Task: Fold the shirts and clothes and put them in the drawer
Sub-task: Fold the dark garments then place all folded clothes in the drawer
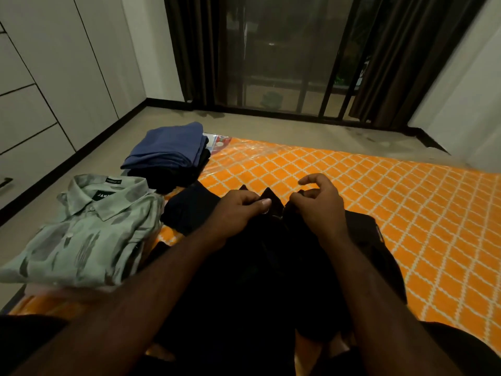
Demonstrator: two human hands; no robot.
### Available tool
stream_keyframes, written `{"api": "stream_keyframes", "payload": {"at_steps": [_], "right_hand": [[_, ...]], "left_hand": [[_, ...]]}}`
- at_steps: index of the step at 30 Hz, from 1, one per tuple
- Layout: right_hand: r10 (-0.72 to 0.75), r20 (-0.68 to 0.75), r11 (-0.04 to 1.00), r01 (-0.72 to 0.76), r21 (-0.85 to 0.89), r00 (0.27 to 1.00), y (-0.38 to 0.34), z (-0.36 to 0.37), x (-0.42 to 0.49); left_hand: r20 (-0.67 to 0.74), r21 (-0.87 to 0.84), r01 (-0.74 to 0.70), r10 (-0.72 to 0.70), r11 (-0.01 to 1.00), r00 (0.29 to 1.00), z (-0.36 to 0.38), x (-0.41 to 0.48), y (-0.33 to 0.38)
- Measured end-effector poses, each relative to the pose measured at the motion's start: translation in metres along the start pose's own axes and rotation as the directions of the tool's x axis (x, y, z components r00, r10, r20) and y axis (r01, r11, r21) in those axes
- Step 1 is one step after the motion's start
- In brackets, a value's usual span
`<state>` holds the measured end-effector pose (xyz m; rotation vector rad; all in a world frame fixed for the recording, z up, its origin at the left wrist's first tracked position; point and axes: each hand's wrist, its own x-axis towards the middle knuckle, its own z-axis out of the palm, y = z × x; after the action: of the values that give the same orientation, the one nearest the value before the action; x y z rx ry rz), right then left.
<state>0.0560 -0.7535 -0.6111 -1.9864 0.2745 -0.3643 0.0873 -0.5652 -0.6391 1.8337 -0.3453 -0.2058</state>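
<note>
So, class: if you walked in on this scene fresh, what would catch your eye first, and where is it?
The bright orange lattice-patterned mat fills the right and centre. In front of it, the left hand and right hand pinch the collar of a black shirt. At left lie a folded pale green shirt and, behind it, a stack topped by blue cloth.

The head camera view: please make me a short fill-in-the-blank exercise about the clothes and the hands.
1. Both hands, left hand and right hand, pinch the collar of a ____ coloured shirt.
2. The folded pale green patterned shirt lies to the person's ____.
3. A folded ____ garment tops the far pile.
4. The orange mat has a white ____ pattern.

Missing words: black; left; blue; lattice
</note>
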Motion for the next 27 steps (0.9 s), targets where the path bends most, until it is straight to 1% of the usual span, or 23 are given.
{"api": "stream_keyframes", "payload": {"at_steps": [1, 3, 4, 5, 6, 9, 10, 13, 15, 17, 19, 23, 25, 27], "right_hand": [[0.000, -0.028, 0.999, -0.001, -0.035, 1.000, 0.002, 0.003, 0.002], [0.017, -0.076, 0.998, -0.022, -0.062, 0.997, 0.007, 0.009, 0.005], [0.028, -0.093, 0.997, -0.034, -0.066, 0.995, 0.009, 0.011, 0.006], [0.040, -0.106, 0.997, -0.047, -0.067, 0.994, 0.012, 0.013, 0.007], [0.051, -0.120, 0.996, -0.059, -0.061, 0.992, 0.015, 0.014, 0.008], [0.068, -0.174, 0.997, -0.075, -0.033, 0.982, 0.020, 0.015, 0.013], [0.062, -0.195, 0.997, -0.070, -0.035, 0.979, 0.021, 0.015, 0.015], [0.070, -0.241, 0.997, -0.077, -0.019, 0.968, 0.023, 0.015, 0.016], [0.102, -0.246, 0.995, -0.102, 0.013, 0.964, 0.026, 0.018, 0.016], [0.121, -0.249, 0.993, -0.115, 0.035, 0.961, 0.027, 0.020, 0.014], [0.082, -0.252, 0.996, -0.074, 0.041, 0.964, 0.024, 0.022, 0.010], [-0.082, -0.201, 0.997, 0.083, -0.001, 0.976, 0.012, 0.031, -0.004], [-0.148, -0.157, 0.989, 0.149, -0.006, 0.977, 0.009, 0.035, -0.008], [-0.182, -0.124, 0.983, 0.184, 0.007, 0.975, 0.008, 0.036, -0.011]], "left_hand": [[-0.005, -0.072, 0.040, -0.041, 0.997, 0.999, 0.002, -0.002, -0.004], [0.066, -0.188, 0.124, -0.113, 0.974, 0.991, 0.004, 0.001, -0.010], [0.100, -0.212, 0.153, -0.134, 0.965, 0.986, 0.004, 0.004, -0.011], [0.103, -0.214, 0.164, -0.145, 0.963, 0.984, 0.004, 0.008, -0.013], [0.067, -0.211, 0.164, -0.153, 0.964, 0.986, 0.004, 0.013, -0.014], [-0.105, -0.239, 0.127, -0.156, 0.963, 0.982, 0.011, 0.023, -0.014], [-0.136, -0.245, 0.113, -0.150, 0.963, 0.979, 0.015, 0.025, -0.012], [-0.145, -0.269, 0.084, -0.127, 0.959, 0.981, 0.023, 0.029, -0.009], [-0.134, -0.262, 0.075, -0.113, 0.962, 0.984, 0.024, 0.030, -0.007], [-0.153, -0.251, 0.058, -0.099, 0.966, 0.983, 0.024, 0.028, -0.006], [-0.188, -0.306, 0.040, -0.102, 0.951, 0.977, 0.023, 0.026, -0.005], [-0.244, -0.429, 0.013, -0.130, 0.903, 0.961, 0.022, 0.025, -0.002], [-0.234, -0.442, 0.017, -0.133, 0.897, 0.963, 0.020, 0.025, 0.000], [-0.181, -0.443, 0.047, -0.140, 0.895, 0.973, 0.016, 0.024, 0.003]]}}
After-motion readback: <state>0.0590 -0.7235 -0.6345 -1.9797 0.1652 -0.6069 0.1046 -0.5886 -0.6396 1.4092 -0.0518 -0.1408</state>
